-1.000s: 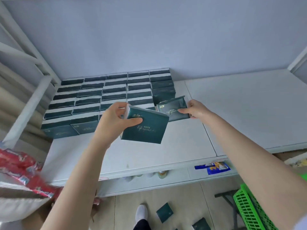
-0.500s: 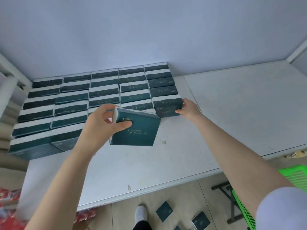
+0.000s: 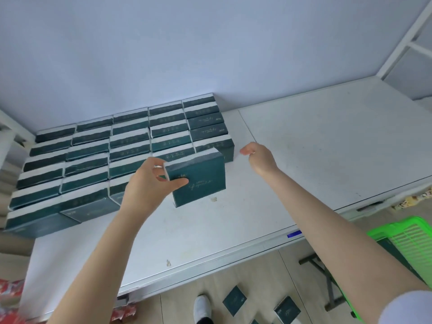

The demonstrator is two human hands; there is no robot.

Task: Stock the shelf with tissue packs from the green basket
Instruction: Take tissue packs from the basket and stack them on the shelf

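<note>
Several rows of dark green tissue packs (image 3: 131, 141) stand on the left half of the white shelf (image 3: 327, 141). My left hand (image 3: 149, 185) grips one dark green tissue pack (image 3: 198, 181) by its left end, holding it just in front of the rows. The front pack of the rightmost row (image 3: 216, 147) stands on the shelf behind it. My right hand (image 3: 260, 157) hovers just right of that pack, apart from it, fingers loosely curled and holding nothing. The green basket (image 3: 406, 244) stands at the lower right below the shelf.
The right half of the shelf holds nothing up to the white frame post (image 3: 406, 40). Loose tissue packs (image 3: 235, 300) lie on the floor beside a white shoe (image 3: 202, 308). Red packages (image 3: 9, 293) show at the lower left. A dark folding stand (image 3: 327, 284) carries the basket.
My right hand has let go of the pack it set at the front of the rightmost row and drawn away to the right. My left hand has carried its pack right, closer to that row.
</note>
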